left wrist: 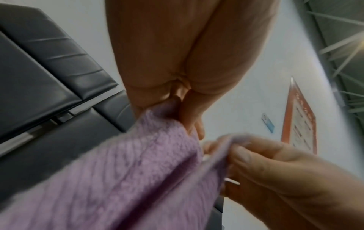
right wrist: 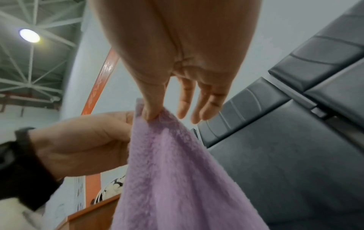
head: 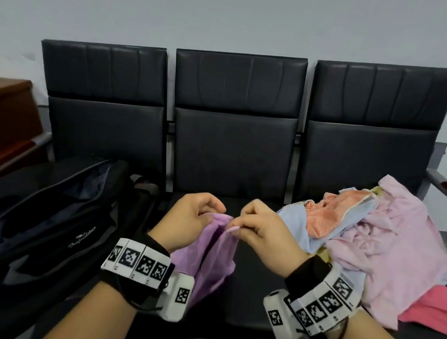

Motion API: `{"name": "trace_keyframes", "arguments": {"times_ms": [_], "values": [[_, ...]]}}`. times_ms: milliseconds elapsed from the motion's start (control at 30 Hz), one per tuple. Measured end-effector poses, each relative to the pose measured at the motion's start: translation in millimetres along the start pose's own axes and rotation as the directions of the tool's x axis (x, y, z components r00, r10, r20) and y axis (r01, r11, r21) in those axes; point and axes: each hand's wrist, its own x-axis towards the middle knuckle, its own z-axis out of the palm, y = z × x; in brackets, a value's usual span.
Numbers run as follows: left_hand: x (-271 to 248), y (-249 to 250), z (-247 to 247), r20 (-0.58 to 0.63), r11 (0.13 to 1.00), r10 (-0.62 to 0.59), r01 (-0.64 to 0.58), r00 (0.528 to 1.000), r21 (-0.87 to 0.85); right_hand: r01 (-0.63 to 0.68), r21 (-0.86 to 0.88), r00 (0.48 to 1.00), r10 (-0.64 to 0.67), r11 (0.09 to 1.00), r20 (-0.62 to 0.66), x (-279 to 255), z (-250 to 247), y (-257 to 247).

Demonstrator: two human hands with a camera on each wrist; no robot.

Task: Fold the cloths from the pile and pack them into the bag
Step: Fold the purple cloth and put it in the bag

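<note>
Both hands meet above the middle seat of the bench (head: 230, 153): the left hand (head: 185, 221) has its fingers curled over one top corner of the purple cloth (head: 214, 255), and the right hand (head: 263, 227) pinches the neighbouring corner between thumb and forefinger, its other 3 fingers spread loose. That cloth hangs from the 2 grips, draped with a deep crease between them, its lower edge near the seat's front edge. It looks light, soft and fluffy, with no stiffness, so it will sag and twist wherever it is unsupported; the pile seems grippy rather than slick. Corners and hemmed edges are the places to take hold. Remaining cloths sit in a pile (head: 377, 236) on the bench's right seat, and the black bag (head: 41, 220) lies unzipped on the left seat.
</note>
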Motion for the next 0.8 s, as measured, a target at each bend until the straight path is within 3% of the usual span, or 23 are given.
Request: {"name": "trace_keyframes", "arguments": {"times_ms": [67,167,400,500,600,800], "values": [[-3.8,5.8,3.6,0.022,0.997,0.072,-0.072,0.997,0.005,-0.004,0.003,1.0,0.004,1.0,0.017,3.6,7.3,-0.5],[-7.4,4.4,4.5,-0.067,0.992,0.122,-0.12,0.99,0.034,-0.023,0.061,1.0,0.023,0.998,0.009,3.7,15.2,0.3],[-13.4,-17.5,2.6,-0.174,0.998,0.018,-0.007,0.985,0.063,-0.088,0.033,0.989,0.091,0.996,-0.117,-1.2,12.8,5.8],[-12.6,-16.9,7.4,-0.215,1.0,0.017,-0.012,0.977,0.027,-0.023,0.026,0.991,0.027,0.999,-0.13,-3.7,11.0,-0.7],[-13.1,-8.5,13.8,-0.192,0.998,0.047,-0.055,0.98,-0.037,0.049,0.064,0.992,-0.041,0.997,-0.12,-2.8,9.4,-10.3],[-19.0,7.5,12.5,-0.035,0.99,0.12,-0.122,0.992,-0.073,0.009,0.031,0.986,-0.003,0.999,-0.164,1.5,12.5,-15.5]]}}
